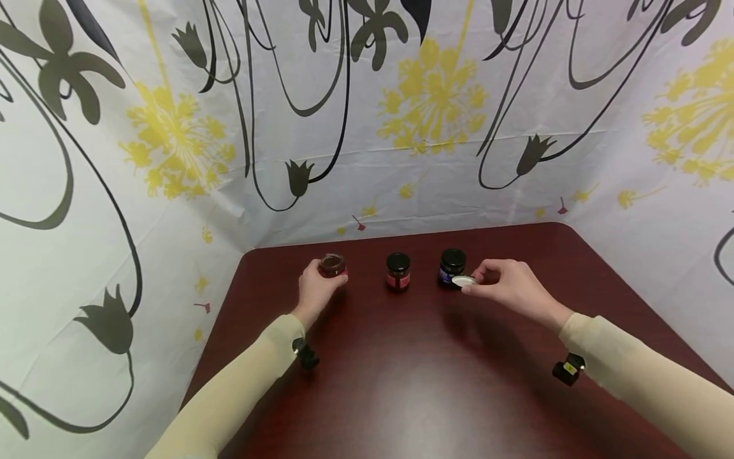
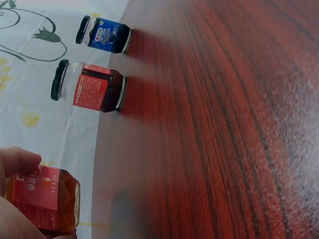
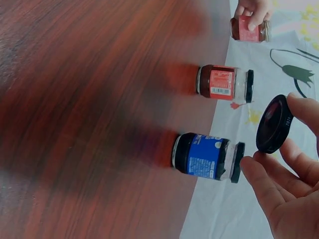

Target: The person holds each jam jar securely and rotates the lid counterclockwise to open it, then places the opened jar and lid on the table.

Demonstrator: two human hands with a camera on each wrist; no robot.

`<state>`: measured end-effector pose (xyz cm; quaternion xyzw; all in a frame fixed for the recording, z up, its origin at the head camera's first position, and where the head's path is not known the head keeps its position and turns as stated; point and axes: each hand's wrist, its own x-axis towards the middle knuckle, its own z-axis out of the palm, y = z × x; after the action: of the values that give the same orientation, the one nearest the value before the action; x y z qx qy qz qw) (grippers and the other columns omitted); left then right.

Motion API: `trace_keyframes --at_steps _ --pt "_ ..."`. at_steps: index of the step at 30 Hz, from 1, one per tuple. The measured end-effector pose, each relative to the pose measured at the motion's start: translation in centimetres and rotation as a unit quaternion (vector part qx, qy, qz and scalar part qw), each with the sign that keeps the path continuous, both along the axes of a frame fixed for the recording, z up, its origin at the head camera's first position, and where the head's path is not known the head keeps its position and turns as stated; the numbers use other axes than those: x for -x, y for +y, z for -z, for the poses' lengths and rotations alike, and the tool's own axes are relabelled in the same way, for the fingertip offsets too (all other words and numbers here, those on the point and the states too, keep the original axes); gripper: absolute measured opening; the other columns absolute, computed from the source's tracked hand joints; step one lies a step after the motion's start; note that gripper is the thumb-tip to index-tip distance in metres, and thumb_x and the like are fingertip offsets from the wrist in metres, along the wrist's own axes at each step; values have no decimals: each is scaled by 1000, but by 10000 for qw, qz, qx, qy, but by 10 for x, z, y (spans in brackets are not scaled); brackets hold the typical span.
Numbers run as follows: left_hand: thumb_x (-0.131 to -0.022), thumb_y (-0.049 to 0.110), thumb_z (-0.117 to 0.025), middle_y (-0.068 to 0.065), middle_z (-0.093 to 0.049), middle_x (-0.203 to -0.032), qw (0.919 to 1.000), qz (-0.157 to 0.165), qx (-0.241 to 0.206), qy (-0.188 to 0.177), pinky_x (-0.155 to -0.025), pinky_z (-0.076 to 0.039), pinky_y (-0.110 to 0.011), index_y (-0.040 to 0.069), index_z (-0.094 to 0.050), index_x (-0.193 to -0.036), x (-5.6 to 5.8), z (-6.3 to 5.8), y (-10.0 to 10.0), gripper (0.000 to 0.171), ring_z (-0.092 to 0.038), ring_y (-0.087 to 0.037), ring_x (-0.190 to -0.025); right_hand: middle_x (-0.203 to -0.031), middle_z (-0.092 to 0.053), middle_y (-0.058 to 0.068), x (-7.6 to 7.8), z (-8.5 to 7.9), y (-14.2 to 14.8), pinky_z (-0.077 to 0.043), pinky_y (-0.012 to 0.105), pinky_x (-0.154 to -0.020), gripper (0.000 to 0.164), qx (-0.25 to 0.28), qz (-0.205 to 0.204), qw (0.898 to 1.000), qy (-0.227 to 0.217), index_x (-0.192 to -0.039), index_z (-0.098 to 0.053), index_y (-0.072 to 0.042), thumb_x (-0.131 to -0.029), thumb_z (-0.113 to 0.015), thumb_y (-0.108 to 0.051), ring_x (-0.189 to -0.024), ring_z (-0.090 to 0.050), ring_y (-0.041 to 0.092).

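My left hand (image 1: 318, 290) grips a lidless glass jar with a red label (image 2: 40, 196), whose mouth faces up. In the left wrist view, its base appears slightly off the tabletop. Between thumb and fingertips, my right hand (image 1: 513, 288) pinches a round black jar lid (image 3: 275, 124); its pale underside shows in the head view. Just beside that hand stands a capped jar with a blue label (image 3: 202, 155). Another capped jar, with a red label (image 1: 398, 273), stands upright between the two hands, touched by neither.
The dark red-brown wooden table (image 1: 378, 382) has rounded far corners. Close behind its far edge hangs a white cloth (image 1: 355, 140) printed with flowers, and it continues along both sides. Both capped jars stand near that far edge.
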<state>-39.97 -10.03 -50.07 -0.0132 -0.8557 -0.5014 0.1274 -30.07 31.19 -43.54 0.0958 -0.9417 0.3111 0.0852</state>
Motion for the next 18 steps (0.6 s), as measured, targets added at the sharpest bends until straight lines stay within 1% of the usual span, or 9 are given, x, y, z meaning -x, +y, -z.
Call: trace_keyframes --at_steps 4,8,14,18 --pt "-76 29 -89 -8 -70 -106 10000 -40 -10 -44 -90 -51 -45 9 -62 -110 4 3 -1 48 -63 -26 -101 -90 -68 -12 0 5 6 -47 34 -66 38 -90 44 9999 53 -83 -66 -28 -77 -78 -63 -81 -59 14" --pt "-76 30 -88 -9 -69 -108 9999 -87 86 -57 -92 -49 -46 9 -61 -112 7 6 -3 49 -62 -27 -104 -87 -67 -11 -2 9 12 -46 33 -66 36 -89 100 9999 96 -82 -66 -28 -78 -78 -61 -78 -58 14" --pt "-77 31 -88 -10 -69 -109 9998 -118 83 -106 -93 -49 -47 8 -61 -112 10 10 -6 50 -61 -28 -104 -82 -67 -9 -6 15 20 -45 31 -62 35 15 82 10000 24 -82 -66 -27 -79 -79 -59 -76 -57 15" --pt "-76 32 -88 -9 -69 -109 9998 -152 121 -93 -93 -49 -47 9 -61 -111 13 12 -6 50 -61 -27 -105 -83 -68 -9 -7 18 26 -47 31 -62 36 32 100 9999 5 -84 -66 -26 -81 -77 -60 -78 -60 15"
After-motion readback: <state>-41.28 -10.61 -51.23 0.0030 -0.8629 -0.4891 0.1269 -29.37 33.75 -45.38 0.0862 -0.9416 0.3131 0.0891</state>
